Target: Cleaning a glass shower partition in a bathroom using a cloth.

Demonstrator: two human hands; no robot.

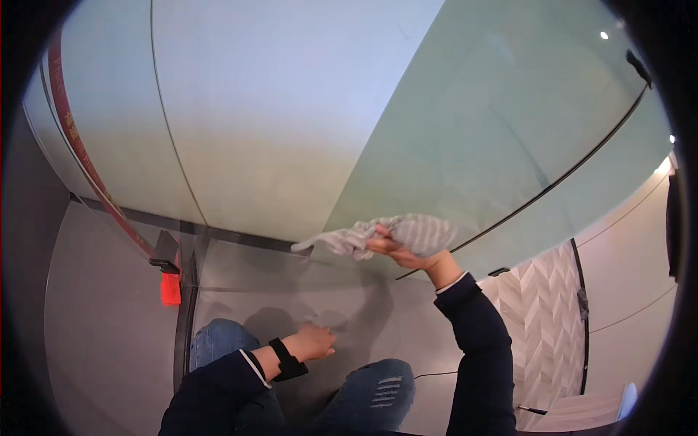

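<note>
Raised in front of a large glass panel (262,125), my right hand (401,253) holds a crumpled grey striped cloth (420,231). One end of the cloth trails to the left, near the dark strip at the panel's lower edge. My left hand (313,342), with a black band on the wrist, hangs lower, between my knees. Its fingers are partly curled, and whether anything lies inside them cannot be told. Both forearms are in dark sleeves.
A red band (82,152) with writing runs along the glass at left. Near its foot are a dark fitting (164,265) and a bright orange-red piece (170,289). Herringbone flooring (537,310) lies at right. A thin cable (435,374) crosses the grey floor beside my knee.
</note>
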